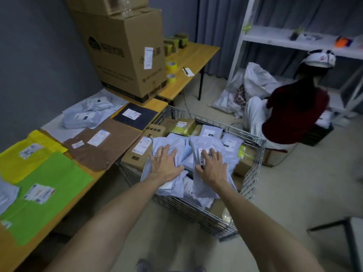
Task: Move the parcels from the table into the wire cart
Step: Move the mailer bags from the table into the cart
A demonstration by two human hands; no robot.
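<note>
Head-camera view: the left hand (pixel 167 163) and right hand (pixel 213 167) are pressed flat, fingers spread, on pale mailers (pixel 216 143) heaped in the wire cart (pixel 196 214). Flat parcels (pixel 49 173) are seen on the table (pixel 9 250) at left; soft, light and slippery, they are judged best pinched at an edge.

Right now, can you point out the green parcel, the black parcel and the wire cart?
green parcel (pixel 59 173): head view, bare green above its label.
black parcel (pixel 146 119): head view, dark part right of its label.
wire cart (pixel 252 176): head view, its right wire wall.
</note>
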